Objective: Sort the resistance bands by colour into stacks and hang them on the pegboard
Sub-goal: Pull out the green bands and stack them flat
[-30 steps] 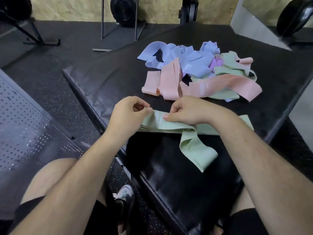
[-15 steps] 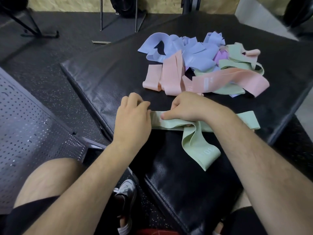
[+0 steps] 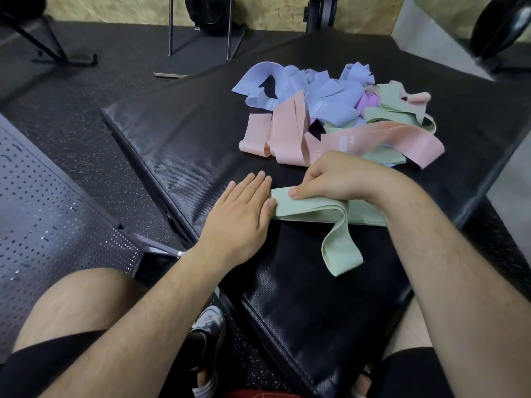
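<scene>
While the head camera looks down over both bare forearms, the left hand (image 3: 241, 214) lies flat and released on the black mat (image 3: 186, 139), palm down, fingers straight and close together, thumb tip touching the left end of the green stack (image 3: 310, 208). Right hand (image 3: 339, 179) grasps that stack: thumb laid along the top layer, fingers curled over its far edge. Green stack: several flat fabric loops laid one on another, pale mint, matte woven finish, lying crosswise on the mat between the two hands and running under the right wrist. One green loop (image 3: 342, 251) from it droops toward the camera in a soft U-shaped fold; faint pale lettering on it, unreadable. Mat surface: dark vinyl with a fine grid weave, slight sheen, seam along the near edge. Farther back on the same mat, just beyond the right knuckles and well apart from the left hand, sits the unsorted pile (image 3: 330, 110): crumpled periwinkle-blue bands (image 3: 324, 93), salmon-pink bands (image 3: 287, 130) folded in flat strips, more mint-green bands (image 3: 402, 110) at its right side, one small lilac piece (image 3: 366, 101) near the middle. Pegboard (image 3: 43, 211): dark perforated metal sheet, regular rows of small round holes, at the left beside the person's knee. Floor (image 3: 86, 133): black rubber with pale speckles. A dark shoe (image 3: 208, 323) shows between the legs.
</scene>
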